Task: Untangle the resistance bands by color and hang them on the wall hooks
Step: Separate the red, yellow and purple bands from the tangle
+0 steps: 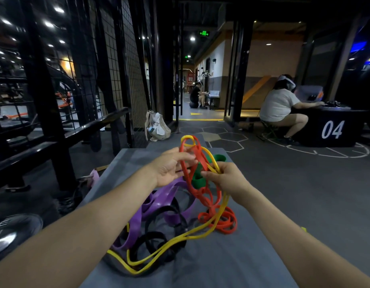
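A tangle of resistance bands lies on a grey mat (pixel 231 265). My right hand (pixel 227 178) pinches the red band (pixel 202 163) and the yellow band (pixel 213 167) together and lifts them above the pile. My left hand (pixel 169 167) is at the raised red loop, fingers loosely curled around a strand. The red band trails down to a coil (pixel 219 221) on the mat. The yellow band runs across the front of the pile (pixel 159 254). Purple bands (pixel 165 196), black bands (pixel 157 242) and a green band (pixel 197 179) lie underneath.
A black wire-grid fence (pixel 117 69) and rails stand to the left. A beige bag (pixel 157 126) leans on the floor beyond the mat. A seated person (pixel 281 107) works at a black block marked 04 at right. Another person sits far down the corridor.
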A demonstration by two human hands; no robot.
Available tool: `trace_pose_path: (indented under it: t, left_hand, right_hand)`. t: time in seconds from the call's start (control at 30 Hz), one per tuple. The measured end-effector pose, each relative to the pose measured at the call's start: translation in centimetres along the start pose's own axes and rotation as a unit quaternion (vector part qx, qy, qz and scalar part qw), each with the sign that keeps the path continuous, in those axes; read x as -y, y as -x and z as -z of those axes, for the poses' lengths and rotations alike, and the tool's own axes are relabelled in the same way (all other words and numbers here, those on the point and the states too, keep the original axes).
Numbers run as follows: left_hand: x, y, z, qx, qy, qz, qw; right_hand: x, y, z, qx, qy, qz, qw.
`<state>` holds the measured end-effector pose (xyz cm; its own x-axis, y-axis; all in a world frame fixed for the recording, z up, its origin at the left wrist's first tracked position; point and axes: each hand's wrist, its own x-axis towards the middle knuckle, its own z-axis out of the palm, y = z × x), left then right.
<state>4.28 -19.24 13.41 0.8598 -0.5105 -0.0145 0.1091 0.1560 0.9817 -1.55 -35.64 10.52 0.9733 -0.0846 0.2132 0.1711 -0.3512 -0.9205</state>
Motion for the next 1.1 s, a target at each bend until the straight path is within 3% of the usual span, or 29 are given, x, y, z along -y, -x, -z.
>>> trace_pose_path:
  t: [0.2,0.53,0.67,0.8,0.87,0.97,1.1]
  left_hand:
    - [0.7,0.4,-0.8,0.021,-0.043,-0.028,0.998]
    - [0.9,0.0,-1.1,0.042,-0.026,0.034,0.998]
    - [1.2,0.2,-1.7,0.034,-0.094,0.013,0.995]
    - [0.3,0.0,-0.7,-0.04,-0.054,-0.007,0.998]
    - [-0.7,0.0,0.7,-0.07,-0.075,-0.013,0.995]
    - [-1.5,0.1,2.5,-0.072,-0.245,-0.028,0.966]
    - [-1.8,0.0,4.2,-0.082,-0.443,-0.037,0.892]
  right_hand:
    - [0.9,0.7,0.8,0.067,-0.079,0.004,0.995]
    - [1.6,1.1,1.8,0.088,0.049,0.025,0.995]
    - [1.6,1.3,1.7,0.12,0.074,0.031,0.99]
    - [0.5,1.0,2.5,0.046,0.088,0.025,0.995]
    - [-0.5,0.6,3.4,-0.011,0.022,0.006,1.0]
    - [-1.7,0.0,4.3,-0.082,-0.087,-0.036,0.992]
    - [-3.1,-0.8,4.7,-0.148,-0.07,-0.072,0.984]
